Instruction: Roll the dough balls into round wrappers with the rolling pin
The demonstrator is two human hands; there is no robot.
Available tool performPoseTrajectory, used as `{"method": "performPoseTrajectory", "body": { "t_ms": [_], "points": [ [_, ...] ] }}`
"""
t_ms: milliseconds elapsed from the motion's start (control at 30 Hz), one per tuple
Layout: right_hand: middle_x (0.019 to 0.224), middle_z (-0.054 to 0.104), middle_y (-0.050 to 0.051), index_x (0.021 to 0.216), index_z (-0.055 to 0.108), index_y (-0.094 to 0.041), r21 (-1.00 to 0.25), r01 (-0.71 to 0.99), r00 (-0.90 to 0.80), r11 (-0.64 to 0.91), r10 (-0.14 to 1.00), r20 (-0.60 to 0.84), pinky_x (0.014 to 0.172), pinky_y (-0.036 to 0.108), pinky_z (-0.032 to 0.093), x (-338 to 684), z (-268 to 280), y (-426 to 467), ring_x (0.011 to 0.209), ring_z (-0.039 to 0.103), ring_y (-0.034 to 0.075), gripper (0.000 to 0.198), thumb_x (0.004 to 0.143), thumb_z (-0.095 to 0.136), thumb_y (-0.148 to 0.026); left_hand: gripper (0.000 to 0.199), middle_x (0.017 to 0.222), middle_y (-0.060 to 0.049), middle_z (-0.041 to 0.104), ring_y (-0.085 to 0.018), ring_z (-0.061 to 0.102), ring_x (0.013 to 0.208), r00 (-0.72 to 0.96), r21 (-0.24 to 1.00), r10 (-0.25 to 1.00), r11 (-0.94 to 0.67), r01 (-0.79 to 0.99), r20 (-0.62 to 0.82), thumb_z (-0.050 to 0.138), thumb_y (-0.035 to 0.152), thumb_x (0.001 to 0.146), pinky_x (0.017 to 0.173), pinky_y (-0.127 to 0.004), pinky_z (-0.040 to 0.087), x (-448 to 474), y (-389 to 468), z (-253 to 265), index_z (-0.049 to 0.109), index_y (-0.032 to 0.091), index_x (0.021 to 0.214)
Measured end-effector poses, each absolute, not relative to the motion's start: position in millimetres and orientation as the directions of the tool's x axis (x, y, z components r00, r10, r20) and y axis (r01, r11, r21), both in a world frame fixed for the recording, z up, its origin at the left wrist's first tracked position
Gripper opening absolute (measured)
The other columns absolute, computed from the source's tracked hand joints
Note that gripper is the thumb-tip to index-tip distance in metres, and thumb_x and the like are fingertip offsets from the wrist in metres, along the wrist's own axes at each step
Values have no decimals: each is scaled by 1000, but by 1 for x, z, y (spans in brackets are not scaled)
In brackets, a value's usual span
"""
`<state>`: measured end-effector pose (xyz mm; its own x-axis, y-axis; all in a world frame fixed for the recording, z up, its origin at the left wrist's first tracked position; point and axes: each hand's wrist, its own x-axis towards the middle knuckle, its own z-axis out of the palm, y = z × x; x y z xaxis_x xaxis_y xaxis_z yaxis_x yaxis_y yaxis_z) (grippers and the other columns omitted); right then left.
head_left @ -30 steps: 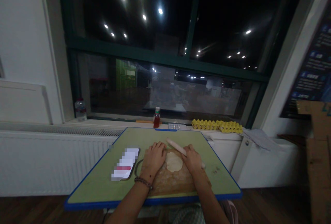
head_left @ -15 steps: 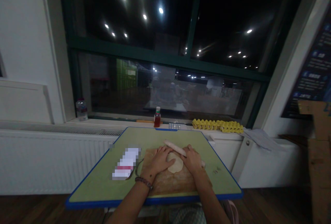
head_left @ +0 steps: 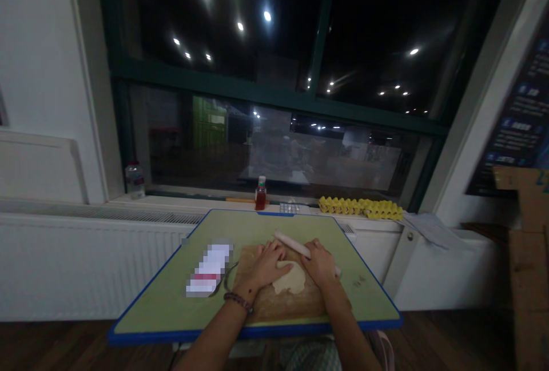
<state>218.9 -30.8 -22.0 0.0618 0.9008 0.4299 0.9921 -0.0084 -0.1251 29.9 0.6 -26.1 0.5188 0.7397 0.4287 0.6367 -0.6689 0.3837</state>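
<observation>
The flat, pale, irregularly rounded sheet of dough lay on the brown, flour-dusted wooden board, roughly in the middle of it. Your left hand rested over the board's left part, its fingers close together and its thumb stretched away from them onto the dough's edge; you could not tell from this view whether they were pinching that edge. Your right hand was over the board's right part, its fingers curled over the slim, pale, cylindrical rolling pin, which slanted across the board's far right portion beyond the dough. A dark beaded bracelet circled your left wrist near the board's left edge.

Just left of the board was a thin dark curved loop, and farther left lay a phone with its bright screen blurred. Beneath the board spread the pale green worktop with a blue rim. Beyond the board, on the white windowsill, stood a small bottle of red liquid; a knobbly yellow tray sat to the board's far right, and a clear plastic bottle stood well to its far left.
</observation>
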Motion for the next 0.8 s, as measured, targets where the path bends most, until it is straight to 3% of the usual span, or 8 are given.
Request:
{"method": "performPoseTrajectory", "body": {
  "t_ms": [167, 300, 433, 633, 800],
  "points": [
    [105, 62, 4, 100, 64, -24, -127, 992, 74, -22, 905, 420, 75, 25, 42, 219, -20, -32, 90, 62, 17, 18, 88, 53, -31, 25, 76, 3, 58, -16, 50, 73, 519, 460, 771, -637, 618, 369, 60, 43, 79, 71, -29, 33, 30, 4, -29, 49, 21, 76],
    [104, 63, 4, 99, 65, -24, -138, 990, 85, -30, 903, 420, 75, 24, 42, 218, -21, -32, 90, 62, 17, 18, 90, 52, -32, 31, 82, 3, 62, -16, 53, 75, 526, 539, 771, -632, 557, 360, 68, 45, 71, 74, -29, 36, 32, 5, -31, 54, 21, 85],
    [103, 63, 5, 99, 66, -23, -146, 989, 86, -26, 903, 421, 74, 24, 42, 219, -23, -30, 88, 62, 16, 19, 91, 51, -33, 17, 92, 0, 67, -17, 57, 84, 552, 614, 745, -646, 455, 375, 63, 35, 78, 77, -28, 39, 35, 4, -32, 60, 21, 87],
    [104, 63, 3, 100, 64, -24, -148, 989, 77, -13, 896, 438, 74, 24, 41, 221, -22, -30, 89, 62, 16, 18, 90, 52, -32, 17, 86, -2, 68, -21, 59, 88, 430, 469, 759, -644, 604, 490, 56, 35, 86, 85, -34, 34, 34, 1, -15, 61, 20, 79],
    [103, 63, 2, 99, 64, -25, -153, 987, 113, -50, 894, 434, 72, 24, 41, 221, -21, -30, 87, 63, 15, 16, 89, 54, -31, 20, 81, 0, 68, -18, 61, 78, 241, 439, 833, -482, 758, 498, 47, 37, 93, 73, -29, 34, 24, -3, -5, 59, 24, 85]
  ]
}}
